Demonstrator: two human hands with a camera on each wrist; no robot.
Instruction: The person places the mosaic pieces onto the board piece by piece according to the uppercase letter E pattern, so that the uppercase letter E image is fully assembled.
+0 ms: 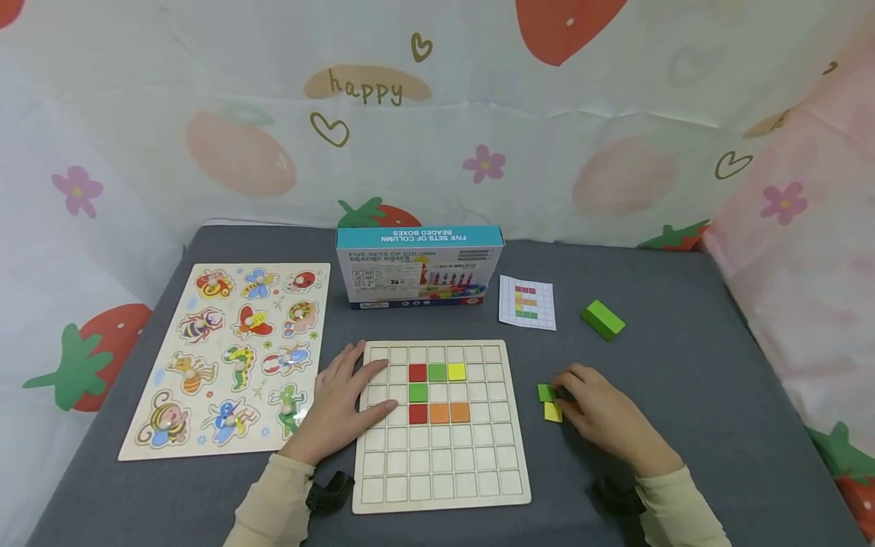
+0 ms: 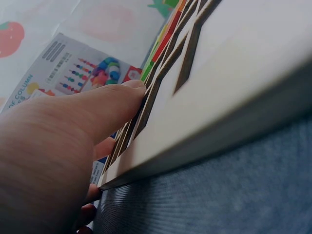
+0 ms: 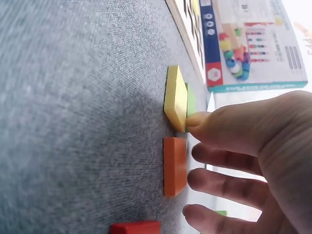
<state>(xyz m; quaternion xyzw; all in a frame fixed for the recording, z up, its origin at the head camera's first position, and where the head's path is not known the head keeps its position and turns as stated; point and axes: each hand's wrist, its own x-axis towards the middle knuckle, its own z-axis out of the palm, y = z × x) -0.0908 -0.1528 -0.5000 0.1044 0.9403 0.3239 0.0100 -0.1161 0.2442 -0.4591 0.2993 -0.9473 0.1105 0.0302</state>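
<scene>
My left hand (image 1: 333, 410) rests at the left edge of a pale wooden grid board (image 1: 440, 462), its thumb and a finger lying over the squares. Red, green, yellow and orange tiles fill several of the board's upper squares. Right of the board, my right hand (image 1: 608, 419) is low over loose tiles. Its thumb tip meets the corner of a yellow tile (image 3: 176, 97), beside a green tile (image 3: 191, 101). Nothing shows between the thumb and the spread fingers. An orange tile (image 3: 174, 166) and a red tile (image 3: 136, 227) lie close by in the right wrist view.
A printed pattern card (image 1: 527, 302) lies behind the board, next to an upright beaded-toy box (image 1: 418, 273). Farther right is a green block (image 1: 603, 320). An insect-and-animal puzzle board (image 1: 225, 357) occupies the left of the grey cloth-covered table (image 1: 683, 342).
</scene>
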